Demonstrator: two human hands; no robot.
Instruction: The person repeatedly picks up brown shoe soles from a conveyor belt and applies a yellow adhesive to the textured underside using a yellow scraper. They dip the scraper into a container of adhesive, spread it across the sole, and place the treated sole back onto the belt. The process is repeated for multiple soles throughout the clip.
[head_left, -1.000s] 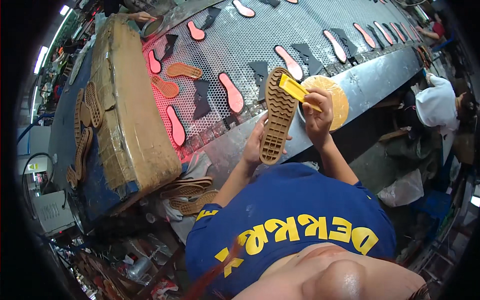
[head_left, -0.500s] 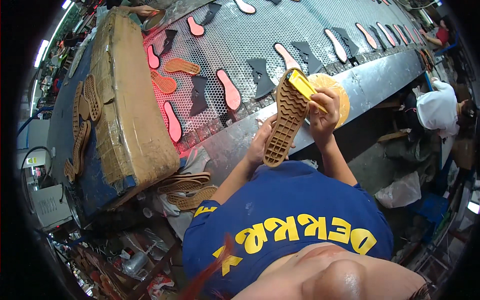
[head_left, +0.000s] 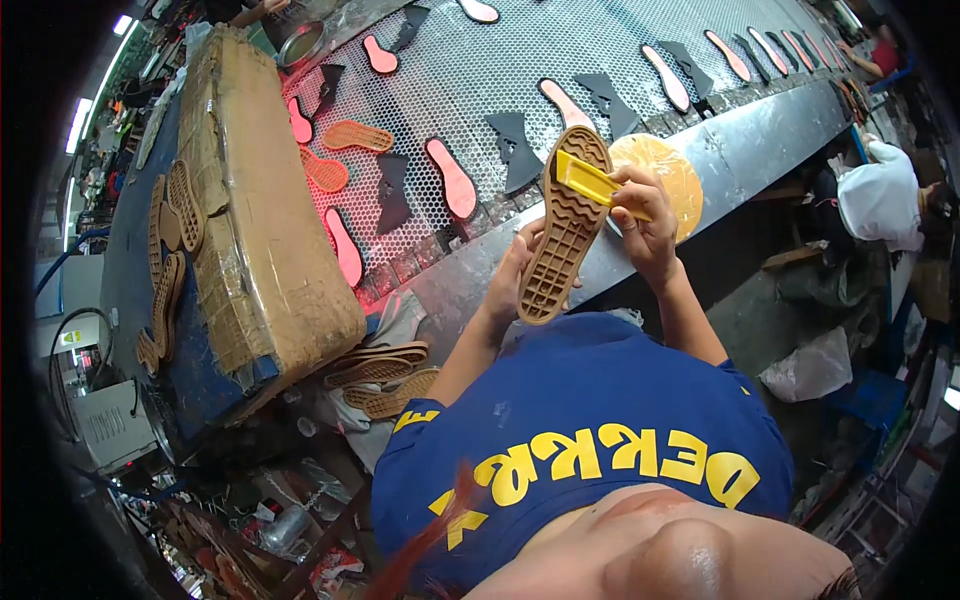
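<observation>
Shoe sole (head_left: 548, 264), brown, one, head view: held up aslant before me, near the metal desk (head_left: 765, 138), wave-and-grid face showing. Left hand (head_left: 512, 265), mine: fingers curled around the sole's left edge, gripping it from behind. Right hand (head_left: 645, 218), mine: fingers pinching a yellow tool (head_left: 583, 178), its far end over the sole's upper part. Round yellow object (head_left: 672, 185): on the desk, partly behind my right hand. Mesh belt (head_left: 440, 95), beyond: bears pink insoles (head_left: 452, 180) and black pieces (head_left: 514, 152). Further brown soles (head_left: 370, 370): piled to my left.
</observation>
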